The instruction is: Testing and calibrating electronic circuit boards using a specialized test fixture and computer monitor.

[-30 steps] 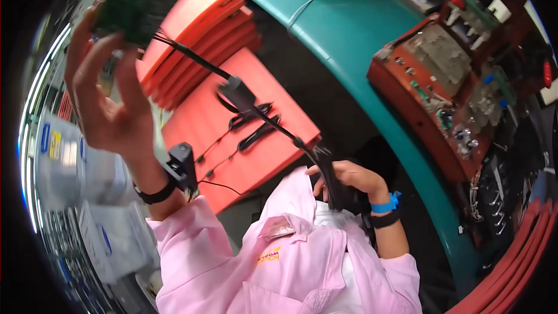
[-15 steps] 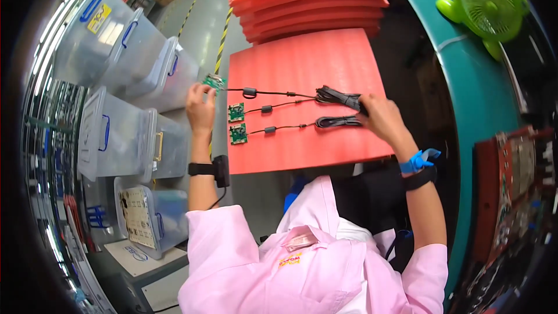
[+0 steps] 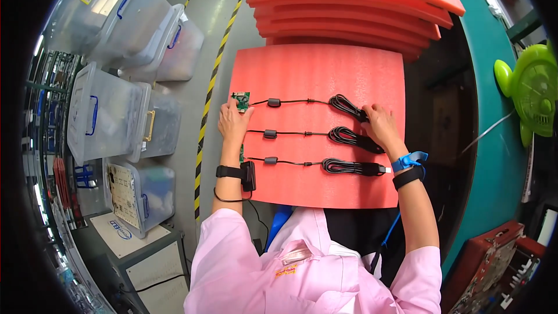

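A sheet of pink foam (image 3: pixel 317 189) carries three cable assemblies laid in rows. Each one runs from a small green circuit board on the left, through a black ferrite bead, to a coiled black cable. At the farthest row, my left hand (image 3: pixel 233 123) pinches the near edge of the circuit board (image 3: pixel 242 98). My right hand (image 3: pixel 381 128) closes around the end of that row's coiled cable (image 3: pixel 345 104), hiding its tip. The middle coiled cable (image 3: pixel 349 136) passes just below my right hand. The nearest coiled cable (image 3: pixel 349 166) ends in a bare plug. My left forearm covers most of the other two boards.
More pink foam sheets (image 3: pixel 349 9) are stacked beyond. Clear plastic bins (image 3: pixel 110 116) with lids stand at the left, past a yellow-black floor stripe (image 3: pixel 212 87). To the right are a green bench (image 3: pixel 494 157), a green fan (image 3: pixel 535 90) and a red case (image 3: pixel 482 261).
The farthest board and its cable have come down flat onto the foam in line with the others. My left hand has moved in from beyond the foam's left edge. The view has shifted.
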Tool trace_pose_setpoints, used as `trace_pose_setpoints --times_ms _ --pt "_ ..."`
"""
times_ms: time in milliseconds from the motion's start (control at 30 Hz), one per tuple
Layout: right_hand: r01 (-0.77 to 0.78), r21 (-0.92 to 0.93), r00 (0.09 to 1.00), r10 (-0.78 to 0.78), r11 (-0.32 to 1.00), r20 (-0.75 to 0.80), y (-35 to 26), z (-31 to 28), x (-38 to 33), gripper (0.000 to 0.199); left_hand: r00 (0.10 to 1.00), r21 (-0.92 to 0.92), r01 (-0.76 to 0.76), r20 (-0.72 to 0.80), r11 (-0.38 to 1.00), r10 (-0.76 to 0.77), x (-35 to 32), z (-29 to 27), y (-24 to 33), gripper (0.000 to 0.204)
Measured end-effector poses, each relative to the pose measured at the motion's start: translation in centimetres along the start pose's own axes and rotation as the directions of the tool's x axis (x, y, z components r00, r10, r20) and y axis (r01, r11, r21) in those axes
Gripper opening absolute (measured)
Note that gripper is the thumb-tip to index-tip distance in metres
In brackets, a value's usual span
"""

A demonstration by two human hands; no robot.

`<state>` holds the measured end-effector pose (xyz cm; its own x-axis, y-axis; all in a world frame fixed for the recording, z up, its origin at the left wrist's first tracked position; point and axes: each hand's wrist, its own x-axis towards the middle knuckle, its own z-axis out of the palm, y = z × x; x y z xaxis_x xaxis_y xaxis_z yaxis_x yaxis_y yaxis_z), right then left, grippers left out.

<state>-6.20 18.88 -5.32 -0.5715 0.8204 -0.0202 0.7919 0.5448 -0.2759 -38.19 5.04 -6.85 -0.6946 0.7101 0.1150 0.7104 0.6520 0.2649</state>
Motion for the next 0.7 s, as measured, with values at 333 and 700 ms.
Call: trace_pose_setpoints --times_ms 333,700 --pt "-0.023 -0.038 0.993 0.027 0.999 0.117 -0.2 -0.6 1.5 0.032 0.997 0.071 0.012 0.069 0.997 -0.016 0.5 0.9 -0.8 0.048" --pt "-0.044 0.268 0.87 0.169 0.963 -0.463 -3.5 -4.4 -5.8 0.032 0.936 -0.059 -0.324 0.125 0.944 0.329 -2.3 -7.0 5.1 0.024"
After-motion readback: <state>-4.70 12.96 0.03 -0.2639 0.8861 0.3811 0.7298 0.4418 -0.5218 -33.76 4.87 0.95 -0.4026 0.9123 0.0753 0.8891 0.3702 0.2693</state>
